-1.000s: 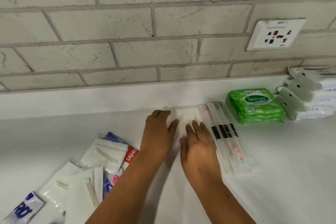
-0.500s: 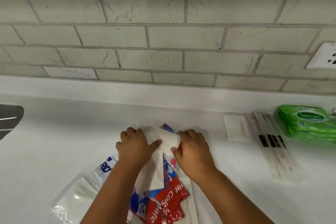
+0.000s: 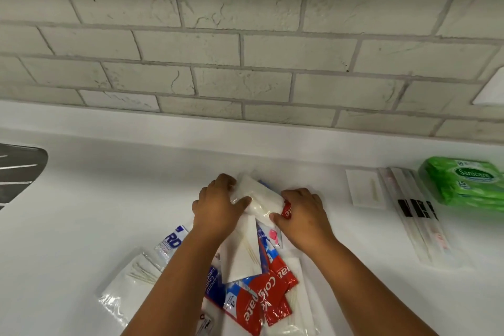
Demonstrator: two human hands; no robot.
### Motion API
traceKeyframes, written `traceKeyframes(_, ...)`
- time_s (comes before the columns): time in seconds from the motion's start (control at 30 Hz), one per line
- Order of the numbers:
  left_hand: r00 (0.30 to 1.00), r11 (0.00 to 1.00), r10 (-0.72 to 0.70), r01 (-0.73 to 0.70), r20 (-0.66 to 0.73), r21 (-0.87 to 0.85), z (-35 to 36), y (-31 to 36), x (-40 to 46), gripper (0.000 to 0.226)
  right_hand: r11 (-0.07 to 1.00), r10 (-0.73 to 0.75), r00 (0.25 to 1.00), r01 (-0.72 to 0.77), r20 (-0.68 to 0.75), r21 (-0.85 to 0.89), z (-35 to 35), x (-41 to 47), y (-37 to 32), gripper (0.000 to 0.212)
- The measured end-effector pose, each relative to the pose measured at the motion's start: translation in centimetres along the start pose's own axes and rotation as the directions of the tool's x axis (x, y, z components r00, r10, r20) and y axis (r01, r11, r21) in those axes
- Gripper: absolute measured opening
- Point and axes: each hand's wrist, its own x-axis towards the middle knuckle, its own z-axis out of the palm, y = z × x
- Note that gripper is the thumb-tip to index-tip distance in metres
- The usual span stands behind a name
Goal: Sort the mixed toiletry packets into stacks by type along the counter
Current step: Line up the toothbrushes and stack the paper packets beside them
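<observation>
Both hands work at the far end of the mixed pile (image 3: 253, 275) mid-bench: the left hand (image 3: 218, 204) and right hand (image 3: 302, 215) each pinch an end of one clear white packet (image 3: 259, 198). Sorting looks partly done: to the right lie a flat white packet (image 3: 365, 188), long sleeves (image 3: 414, 213) and green wipes (image 3: 466, 183). Most packets remain unsorted; the pile's near edge is cut off.
</observation>
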Motion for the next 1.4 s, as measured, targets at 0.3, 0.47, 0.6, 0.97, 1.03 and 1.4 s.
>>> traceKeyframes(0.3, 0.986, 0.863, 0.129, -0.06, 0.103, -0.501, -1.2, 3.6, 0.9, 0.033, 0.889, 0.114, 0.99, -0.062, -0.088, 0.454, -2.2, -0.4, 1.1, 0.04)
traceKeyframes(0.47, 0.971, 0.83, 0.181, -0.067, 0.155, -0.553, -0.5, 7.0, 2.2, 0.04, 0.724, 0.199, 0.979, -0.118, -0.042, 0.679, -5.2, -0.3, 2.7, 0.014)
traceKeyframes(0.6, 0.975, 0.738, 0.124, 0.034, 0.184, -0.674, 1.7, 10.1, 2.3, 0.043, 0.568, 0.301, 0.95, -0.108, -0.084, 0.816, -6.9, -0.4, 5.1, 0.012)
traceKeyframes(0.97, 0.961, 0.792, -0.008, 0.175, 0.277, -0.585, 10.3, 14.5, 1.1, 0.02, 0.813, 0.402, 0.873, -0.202, -0.275, 0.547, -8.4, -1.1, 11.8, 0.021)
traceKeyframes(1.03, 0.965, 0.82, -0.02, 0.166, 0.263, -0.547, 11.1, 14.8, 0.8, 0.02, 0.898, 0.333, 0.891, -0.199, -0.31, 0.393, -8.1, -1.3, 12.5, 0.023)
traceKeyframes(1.4, 0.977, 0.896, 0.004, 0.092, 0.214, -0.435, 13.6, 17.2, 1.9, 0.021, 0.961, 0.149, 0.904, -0.228, -0.4, -0.158, -8.2, 0.2, 14.4, 0.02)
